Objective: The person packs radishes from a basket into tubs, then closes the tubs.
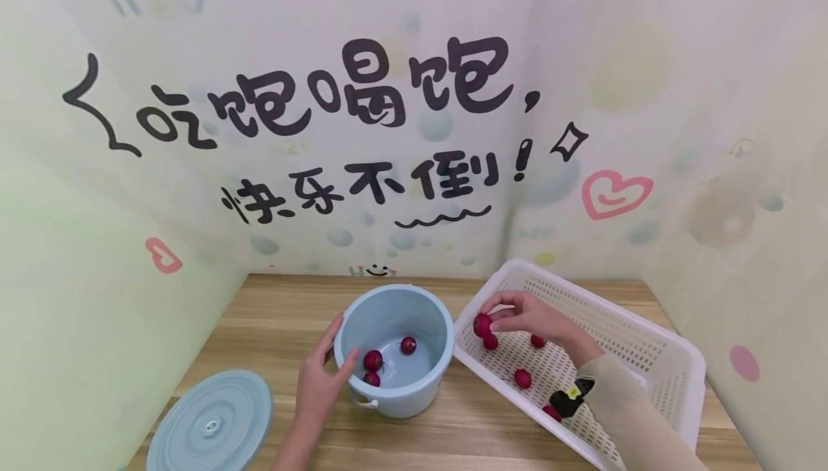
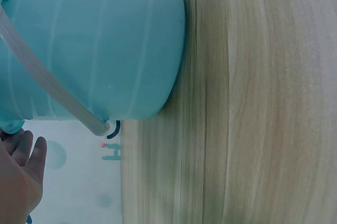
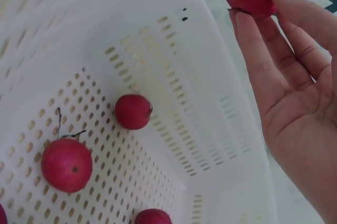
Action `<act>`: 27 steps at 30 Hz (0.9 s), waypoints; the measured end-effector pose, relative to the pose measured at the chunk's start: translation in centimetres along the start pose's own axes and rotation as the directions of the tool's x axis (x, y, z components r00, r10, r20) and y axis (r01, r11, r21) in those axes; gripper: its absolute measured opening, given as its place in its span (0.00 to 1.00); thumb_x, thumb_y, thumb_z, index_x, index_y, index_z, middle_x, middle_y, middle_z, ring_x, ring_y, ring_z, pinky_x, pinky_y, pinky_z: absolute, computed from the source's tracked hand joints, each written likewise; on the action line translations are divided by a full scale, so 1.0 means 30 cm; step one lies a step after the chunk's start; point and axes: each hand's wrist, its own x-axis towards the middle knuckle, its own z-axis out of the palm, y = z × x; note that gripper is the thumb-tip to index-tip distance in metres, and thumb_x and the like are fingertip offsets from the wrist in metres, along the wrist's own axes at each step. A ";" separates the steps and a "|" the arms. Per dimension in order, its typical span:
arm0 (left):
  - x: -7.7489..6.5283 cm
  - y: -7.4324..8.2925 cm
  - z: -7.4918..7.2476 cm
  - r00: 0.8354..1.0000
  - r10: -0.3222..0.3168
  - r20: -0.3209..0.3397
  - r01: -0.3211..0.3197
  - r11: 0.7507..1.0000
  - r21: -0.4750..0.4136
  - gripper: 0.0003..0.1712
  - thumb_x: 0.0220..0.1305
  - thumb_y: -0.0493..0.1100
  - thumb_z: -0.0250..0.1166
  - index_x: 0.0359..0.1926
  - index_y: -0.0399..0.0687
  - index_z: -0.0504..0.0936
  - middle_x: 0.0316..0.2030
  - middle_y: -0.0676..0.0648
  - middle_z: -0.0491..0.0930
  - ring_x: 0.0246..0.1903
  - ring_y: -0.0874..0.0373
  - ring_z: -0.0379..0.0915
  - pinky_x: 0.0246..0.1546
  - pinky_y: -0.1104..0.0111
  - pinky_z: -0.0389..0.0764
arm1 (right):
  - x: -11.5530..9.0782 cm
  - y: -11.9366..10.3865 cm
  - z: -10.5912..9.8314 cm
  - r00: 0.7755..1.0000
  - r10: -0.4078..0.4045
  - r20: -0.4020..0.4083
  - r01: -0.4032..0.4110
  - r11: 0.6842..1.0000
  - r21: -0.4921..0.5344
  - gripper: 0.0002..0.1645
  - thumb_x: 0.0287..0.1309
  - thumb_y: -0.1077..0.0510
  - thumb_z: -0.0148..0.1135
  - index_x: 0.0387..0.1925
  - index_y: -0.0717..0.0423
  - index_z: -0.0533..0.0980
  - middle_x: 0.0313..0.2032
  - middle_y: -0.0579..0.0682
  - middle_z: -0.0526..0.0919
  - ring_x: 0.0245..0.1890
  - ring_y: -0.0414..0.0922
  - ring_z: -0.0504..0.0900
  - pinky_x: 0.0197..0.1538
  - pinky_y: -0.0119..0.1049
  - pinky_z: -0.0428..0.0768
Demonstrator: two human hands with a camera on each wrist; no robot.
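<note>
Radish [image 1: 481, 325] over left end of white basket [image 1: 688, 377] — right hand [image 1: 527, 315] pinches it by thumb and fingertips. Left hand [image 1: 319, 381] spread against bucket [image 1: 410, 403]. Best — pinch light, basket rim cleared, bucket steadied.

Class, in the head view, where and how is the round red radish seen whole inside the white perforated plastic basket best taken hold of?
Probably pinch the round red radish across its widest part, coming from above: it lies on the floor of the white perforated plastic basket, its top uncovered, and the walls may hinder a sideways approach.
</note>
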 end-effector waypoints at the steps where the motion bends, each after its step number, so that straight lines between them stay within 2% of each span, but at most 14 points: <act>1: 0.000 0.000 0.000 1.000 0.000 -0.001 0.000 1.000 -0.004 0.37 0.61 0.41 0.70 0.71 0.48 0.70 0.69 0.43 0.72 0.65 0.43 0.73 0.61 0.53 0.79 | 0.003 -0.009 0.003 1.000 -0.006 0.001 0.006 1.000 0.008 0.20 0.61 0.59 0.67 0.53 0.64 0.76 0.47 0.50 0.86 0.46 0.38 0.86 0.53 0.29 0.86; 6: -0.001 0.000 0.001 1.000 0.004 -0.001 -0.004 1.000 -0.011 0.37 0.61 0.41 0.70 0.71 0.47 0.70 0.69 0.43 0.72 0.65 0.43 0.73 0.61 0.53 0.79 | 0.015 -0.050 0.022 0.999 -0.038 -0.003 0.038 0.999 0.034 0.20 0.61 0.60 0.67 0.53 0.65 0.75 0.46 0.52 0.86 0.45 0.38 0.87 0.53 0.31 0.87; 13: 0.000 -0.002 0.001 1.000 0.011 -0.003 -0.011 1.000 -0.011 0.37 0.61 0.41 0.70 0.70 0.47 0.70 0.69 0.43 0.72 0.64 0.43 0.73 0.60 0.53 0.79 | 0.033 -0.101 0.056 0.993 -0.117 0.008 0.116 0.992 0.047 0.19 0.62 0.63 0.66 0.52 0.67 0.75 0.50 0.61 0.84 0.46 0.39 0.87 0.53 0.32 0.87; 16: 0.001 -0.002 0.001 1.000 0.011 -0.002 -0.011 1.000 -0.012 0.37 0.61 0.41 0.70 0.70 0.47 0.70 0.69 0.43 0.72 0.65 0.43 0.73 0.60 0.53 0.79 | 0.041 -0.118 0.069 0.988 -0.153 0.014 0.152 0.987 0.061 0.18 0.62 0.64 0.65 0.51 0.69 0.75 0.48 0.55 0.85 0.44 0.37 0.87 0.52 0.32 0.87; 19: 0.001 -0.002 0.001 1.000 0.011 -0.001 -0.011 1.000 -0.010 0.37 0.61 0.41 0.70 0.71 0.47 0.70 0.69 0.42 0.71 0.65 0.43 0.73 0.60 0.52 0.79 | 0.049 -0.134 0.083 0.989 -0.146 0.009 0.145 0.987 0.069 0.19 0.61 0.63 0.66 0.51 0.69 0.75 0.48 0.49 0.86 0.44 0.37 0.87 0.52 0.33 0.87; 27: 0.001 0.000 0.000 1.000 0.012 0.003 -0.012 1.000 -0.015 0.37 0.61 0.42 0.70 0.71 0.47 0.70 0.69 0.42 0.71 0.65 0.42 0.73 0.60 0.52 0.79 | 0.068 -0.143 0.116 0.992 -0.123 0.005 0.123 0.990 0.069 0.16 0.62 0.62 0.66 0.50 0.62 0.77 0.49 0.52 0.86 0.46 0.43 0.88 0.53 0.35 0.87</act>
